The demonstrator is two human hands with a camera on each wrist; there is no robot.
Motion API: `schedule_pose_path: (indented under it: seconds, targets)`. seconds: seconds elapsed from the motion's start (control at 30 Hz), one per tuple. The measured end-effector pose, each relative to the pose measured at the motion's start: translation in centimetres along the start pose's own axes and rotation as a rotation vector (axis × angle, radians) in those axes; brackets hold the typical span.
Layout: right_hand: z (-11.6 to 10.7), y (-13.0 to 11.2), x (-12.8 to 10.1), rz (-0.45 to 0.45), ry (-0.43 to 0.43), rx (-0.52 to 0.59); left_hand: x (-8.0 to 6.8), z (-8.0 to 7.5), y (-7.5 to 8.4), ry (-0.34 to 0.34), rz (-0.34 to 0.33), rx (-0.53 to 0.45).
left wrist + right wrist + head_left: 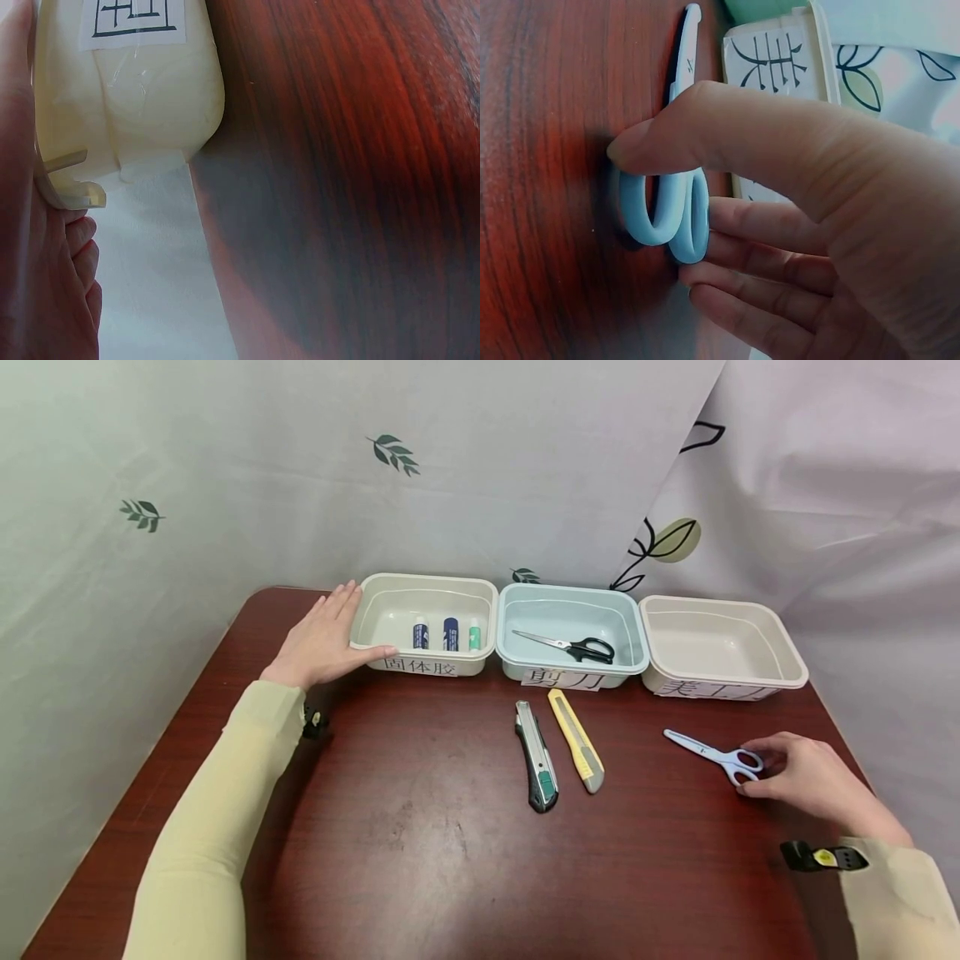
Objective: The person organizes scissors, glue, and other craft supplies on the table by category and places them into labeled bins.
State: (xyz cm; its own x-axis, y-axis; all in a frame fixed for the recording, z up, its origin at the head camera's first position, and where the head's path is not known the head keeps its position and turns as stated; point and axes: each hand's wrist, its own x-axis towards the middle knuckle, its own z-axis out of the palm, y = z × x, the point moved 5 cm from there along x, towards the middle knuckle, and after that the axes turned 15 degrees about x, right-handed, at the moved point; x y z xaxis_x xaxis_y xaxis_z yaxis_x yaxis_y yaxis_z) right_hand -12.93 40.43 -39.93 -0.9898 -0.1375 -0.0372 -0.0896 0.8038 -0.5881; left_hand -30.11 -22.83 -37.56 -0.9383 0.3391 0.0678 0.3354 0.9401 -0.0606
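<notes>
Right hand [806, 772] fingers pinching handle loops of pale blue scissors [712, 755] flat on tabletop [420, 827], blades pointing up-left; left hand [322, 639] far, flat against cream bin [426, 625].

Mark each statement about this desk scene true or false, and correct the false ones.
1. The black-handled scissors lie inside the blue bin. True.
2. The right hand is at the light blue scissors on the table. True.
3. The cream bin on the right holds three glue sticks. False: it holds nothing; the glue sticks stand in the cream bin on the left.
4. Both utility knives are in a bin. False: they lie on the table.
5. The left hand rests against the left bin. True.
</notes>
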Motion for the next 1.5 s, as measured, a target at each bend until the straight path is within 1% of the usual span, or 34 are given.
schedule_pose_path:
  seconds: [0.2, 0.43, 0.57, 1.13, 1.5]
  targets:
    - [0.1, 0.1, 0.0, -0.01, 0.017, 0.011, 0.0, 0.1, -0.1, -0.003, -0.002, -0.002]
    - [-0.1, -0.3, 0.3, -0.054, 0.047, -0.006, 0.0, 0.1, -0.1, -0.004, -0.001, -0.002]
    - [-0.2, -0.7, 0.4, -0.071, 0.056, 0.006, 0.0, 0.0, -0.1, -0.003, -0.002, -0.005]
    - [0.1, -3.2, 1.4, -0.107, 0.09, 0.045, 0.0, 0.0, 0.0, -0.001, 0.0, 0.001]
    - [0.4, -4.9, 2.1, -0.186, 0.117, 0.046, 0.0, 0.0, 0.0, 0.001, -0.003, -0.004]
